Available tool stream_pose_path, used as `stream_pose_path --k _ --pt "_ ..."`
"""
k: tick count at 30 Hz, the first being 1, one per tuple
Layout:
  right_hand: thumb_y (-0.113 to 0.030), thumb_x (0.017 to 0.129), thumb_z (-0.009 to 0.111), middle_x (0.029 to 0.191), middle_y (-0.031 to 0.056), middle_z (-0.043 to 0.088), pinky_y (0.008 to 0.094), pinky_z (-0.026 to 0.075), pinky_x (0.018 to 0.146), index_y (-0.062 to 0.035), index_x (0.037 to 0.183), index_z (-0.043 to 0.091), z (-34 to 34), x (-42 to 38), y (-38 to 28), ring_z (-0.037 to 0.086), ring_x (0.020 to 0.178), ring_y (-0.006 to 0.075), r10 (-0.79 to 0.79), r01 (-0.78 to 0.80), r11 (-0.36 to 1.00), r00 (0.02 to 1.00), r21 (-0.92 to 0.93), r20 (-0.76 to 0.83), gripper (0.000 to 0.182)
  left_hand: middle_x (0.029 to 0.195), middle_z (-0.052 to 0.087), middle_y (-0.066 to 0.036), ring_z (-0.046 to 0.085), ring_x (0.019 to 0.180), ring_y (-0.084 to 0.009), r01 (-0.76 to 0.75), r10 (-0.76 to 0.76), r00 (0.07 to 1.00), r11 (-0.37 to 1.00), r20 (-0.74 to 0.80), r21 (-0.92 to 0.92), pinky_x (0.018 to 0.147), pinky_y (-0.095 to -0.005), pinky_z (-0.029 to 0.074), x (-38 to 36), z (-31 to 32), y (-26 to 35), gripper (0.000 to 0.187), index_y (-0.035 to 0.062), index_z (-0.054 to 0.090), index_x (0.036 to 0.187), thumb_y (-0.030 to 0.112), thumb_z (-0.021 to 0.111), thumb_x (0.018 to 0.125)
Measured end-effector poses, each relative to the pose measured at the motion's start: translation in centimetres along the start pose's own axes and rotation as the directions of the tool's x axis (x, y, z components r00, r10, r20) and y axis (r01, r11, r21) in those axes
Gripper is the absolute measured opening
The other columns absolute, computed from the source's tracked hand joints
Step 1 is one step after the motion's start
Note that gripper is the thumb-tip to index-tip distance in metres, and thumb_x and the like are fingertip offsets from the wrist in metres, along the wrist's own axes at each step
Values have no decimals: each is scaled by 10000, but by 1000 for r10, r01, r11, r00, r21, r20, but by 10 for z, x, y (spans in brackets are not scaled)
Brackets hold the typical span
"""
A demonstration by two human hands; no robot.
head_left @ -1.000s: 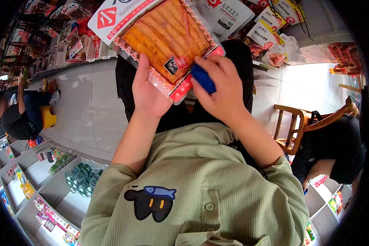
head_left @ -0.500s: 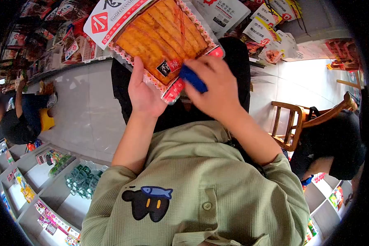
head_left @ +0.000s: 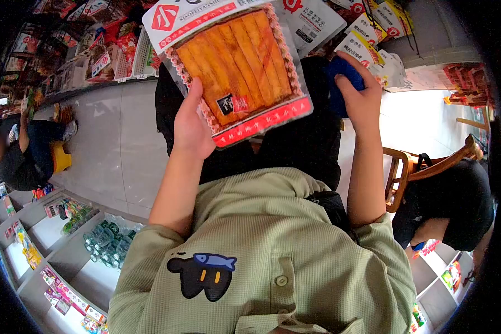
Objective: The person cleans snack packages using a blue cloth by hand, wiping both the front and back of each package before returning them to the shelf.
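Observation:
A snack packet [head_left: 239, 64] with a clear window showing orange-brown strips fills the upper middle of the view. My left hand [head_left: 193, 125] grips it by its lower left edge, thumb on the front. The packet's red bottom band faces me, and its top runs out of view. Off to the right, my right hand [head_left: 364, 97] is closed around a blue cloth [head_left: 342, 83], apart from the packet and over my right knee. Part of the cloth is hidden in the fingers.
More snack packets [head_left: 359, 42] lie ahead on the right. White plastic baskets [head_left: 143, 53] with packets stand ahead left. A wooden chair [head_left: 398, 172] and a person in black [head_left: 451, 200] are at right. Another person [head_left: 22, 150] sits far left. Shelves with bottles [head_left: 111, 242] are lower left.
My right hand has moved right, off the packet's lower edge, taking the blue cloth along. The packet has shifted slightly right and turned so its bottom band lies more level.

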State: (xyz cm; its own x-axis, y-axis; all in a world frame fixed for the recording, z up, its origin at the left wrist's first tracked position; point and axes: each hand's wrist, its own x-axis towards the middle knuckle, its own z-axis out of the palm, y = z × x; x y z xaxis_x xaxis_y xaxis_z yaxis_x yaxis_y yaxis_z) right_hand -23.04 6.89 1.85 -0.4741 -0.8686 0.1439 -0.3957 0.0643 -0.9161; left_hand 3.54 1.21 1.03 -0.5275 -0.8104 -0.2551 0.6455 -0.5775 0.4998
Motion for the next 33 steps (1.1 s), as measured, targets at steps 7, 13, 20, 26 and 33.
stream_pose_path --k 7,13,20,26,33 --pt "-257 762 675 807 5 591 243 408 716 -19 871 628 2 -16 -15 507 768 84 59 -193 927 921 320 385 266 1201 525 -126 522 1099 -238 68 -50 996 953 -67 294 913 -379 433 1 -4 -5 408 -17 410 1238 243 436 924" --pt "-92 751 681 903 64 613 258 423 748 17 880 628 3 -20 -25 544 842 116 -116 -77 940 844 331 524 177 1124 568 -97 545 1030 -166 74 -47 996 889 -71 451 893 -286 413 4 -7 -6 342 -3 470 1199 148 483 893" --pt "-73 689 657 867 129 588 303 454 714 -6 766 619 17 -19 -37 580 822 250 -318 318 946 883 58 347 109 1311 408 -153 435 1177 -260 -120 93 993 737 77 665 939 -366 380 7 1 -20 553 48 323 1326 168 531 827" --pt "-181 637 653 1000 144 553 375 485 711 -39 715 622 52 -40 -60 559 873 306 -480 583 787 785 -204 393 164 1370 302 -112 311 1253 -214 -210 136 975 827 177 521 1034 -342 235 0 29 -40 600 11 248 1354 199 528 858" --pt "-192 611 706 1033 155 522 383 475 762 -47 763 620 71 -54 -68 550 912 326 -402 556 804 770 -211 495 226 1244 476 -107 456 1146 -222 -72 75 997 935 5 348 974 -357 350 -2 31 -26 455 24 378 1278 328 388 939"
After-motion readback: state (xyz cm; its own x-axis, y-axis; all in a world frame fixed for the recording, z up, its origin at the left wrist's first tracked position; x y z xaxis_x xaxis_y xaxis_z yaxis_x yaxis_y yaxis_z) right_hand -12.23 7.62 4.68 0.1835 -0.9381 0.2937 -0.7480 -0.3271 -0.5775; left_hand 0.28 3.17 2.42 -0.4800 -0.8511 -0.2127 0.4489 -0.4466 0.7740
